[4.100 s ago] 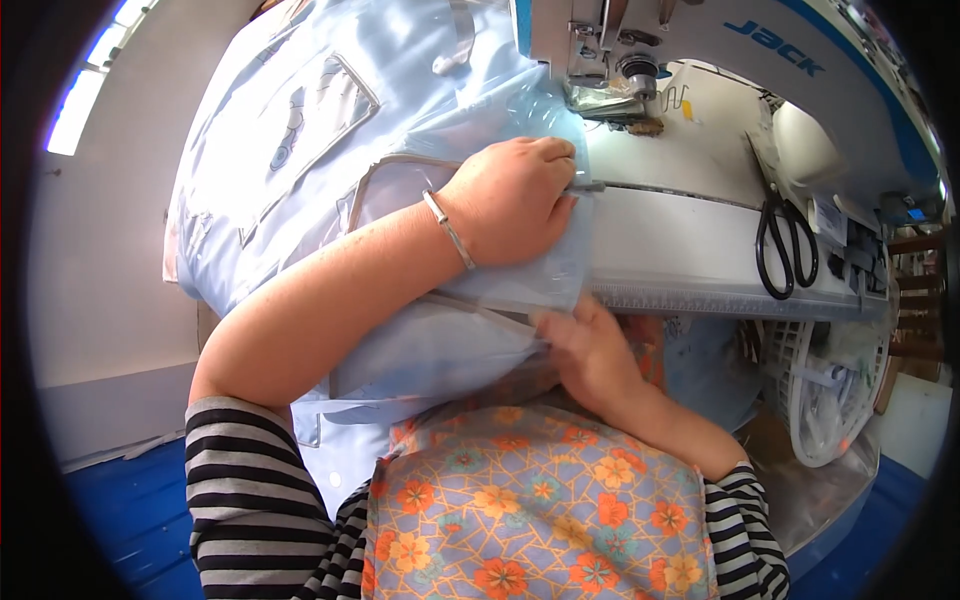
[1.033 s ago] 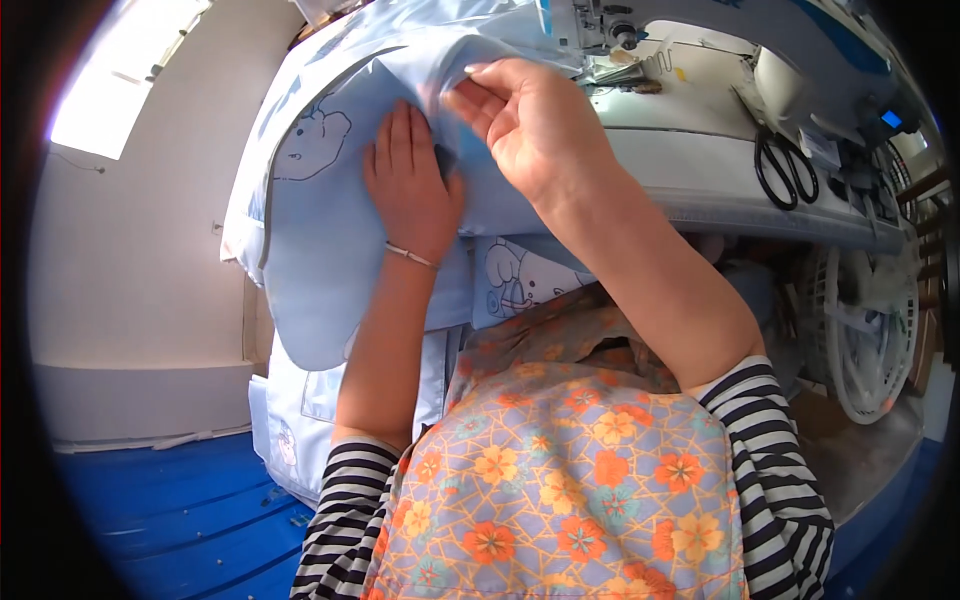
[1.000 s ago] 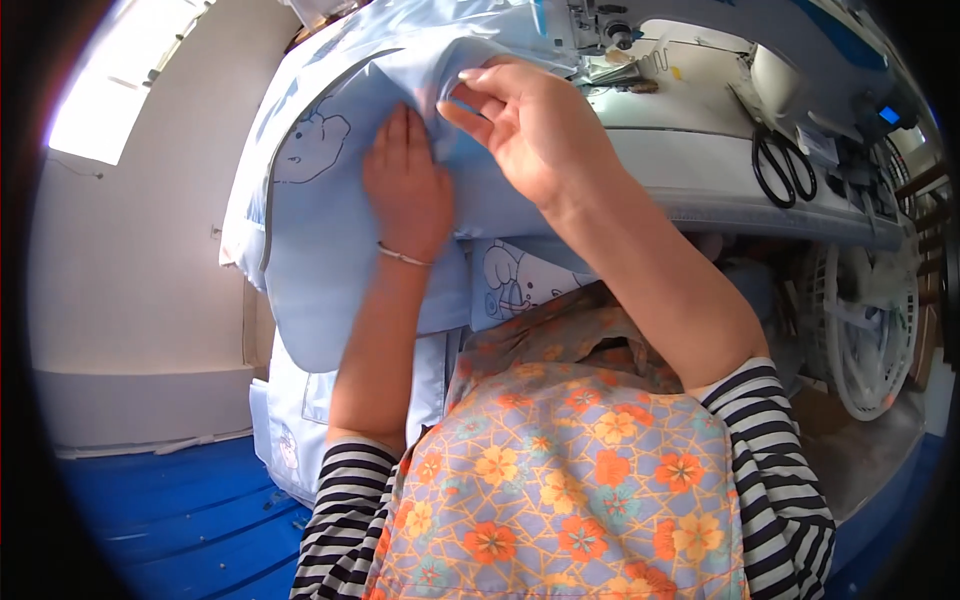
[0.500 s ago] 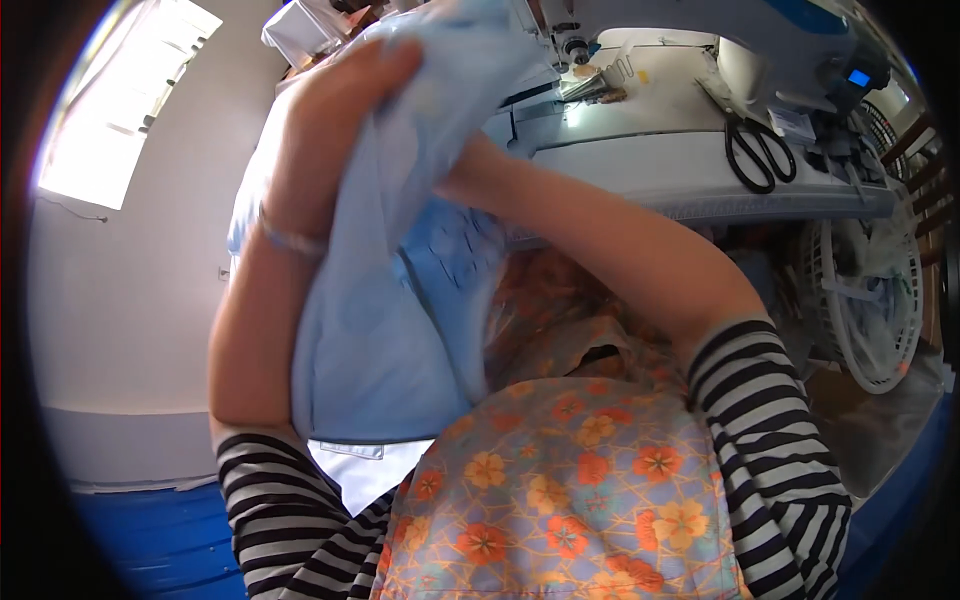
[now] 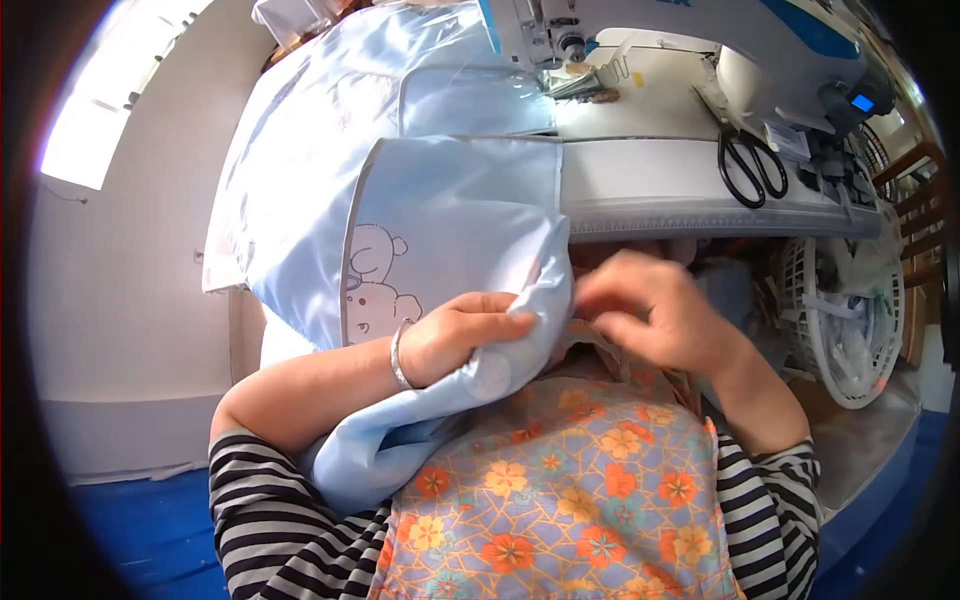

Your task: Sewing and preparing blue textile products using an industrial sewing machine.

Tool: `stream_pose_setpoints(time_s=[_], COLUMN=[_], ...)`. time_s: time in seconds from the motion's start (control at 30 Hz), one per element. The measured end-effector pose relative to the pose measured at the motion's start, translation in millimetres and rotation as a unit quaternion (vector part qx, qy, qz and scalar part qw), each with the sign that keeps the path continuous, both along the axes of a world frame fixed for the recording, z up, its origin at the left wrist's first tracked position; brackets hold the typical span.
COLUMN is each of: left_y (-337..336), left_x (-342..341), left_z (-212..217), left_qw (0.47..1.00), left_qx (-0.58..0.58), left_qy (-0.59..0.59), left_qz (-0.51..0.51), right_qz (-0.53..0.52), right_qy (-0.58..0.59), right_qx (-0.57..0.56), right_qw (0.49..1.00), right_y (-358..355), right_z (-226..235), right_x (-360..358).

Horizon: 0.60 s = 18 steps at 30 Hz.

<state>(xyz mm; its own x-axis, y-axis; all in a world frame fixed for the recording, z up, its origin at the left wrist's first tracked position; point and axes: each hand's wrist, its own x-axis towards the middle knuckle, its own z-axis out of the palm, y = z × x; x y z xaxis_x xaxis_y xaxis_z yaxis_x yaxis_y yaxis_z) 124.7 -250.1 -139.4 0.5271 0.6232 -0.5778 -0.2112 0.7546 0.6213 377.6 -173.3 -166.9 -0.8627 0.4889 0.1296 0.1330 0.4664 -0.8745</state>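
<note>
My left hand [image 5: 463, 335] is closed on a bunched fold of light blue fabric [image 5: 455, 190], thumb on top. The fabric has dark grey piping along its edge and a line-drawn bear print. Its upper part lies on the table, while the gathered part hangs over my lap and left forearm. Close to the right side of the fold, my right hand [image 5: 655, 310] is blurred, its fingers bent. Whether those fingertips touch or pinch the cloth cannot be made out.
A sewing machine [image 5: 700, 25] stands at the back right. Black-handled scissors [image 5: 750, 160] lie on the white table [image 5: 640, 180] below it. More light blue fabric [image 5: 290, 170] spreads over the left side. A white plastic basket [image 5: 800, 300] holding clear plastic stands at the right.
The raised fabric has come down and now lies partly flat on the table, bear print showing. My left hand has lowered toward my lap; my right hand has emerged from behind the cloth.
</note>
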Motion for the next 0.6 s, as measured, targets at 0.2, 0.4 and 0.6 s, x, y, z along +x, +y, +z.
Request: stream_pose_setpoints(time_s=[0.2,0.4,0.6], left_y=[10.4,28.9,39.0], left_x=[24.3,13.4,18.1], left_z=[3.5,9.1,28.9], left_qw=[0.986,0.969,0.909], left_qx=[0.140,0.185,0.302], left_qy=[0.068,0.100,0.220], left_qz=[-0.052,-0.127,-0.185], right_qz=[-0.176,-0.169,-0.081], right_qy=[0.119,0.181,0.115], right_qx=[0.274,0.314,0.391], right_qw=[0.938,0.917,0.910], right_y=[1.8,17.3,42.1], right_z=[-43.1,-44.6,-20.2], right_x=[-20.2,-43.7,-35.6])
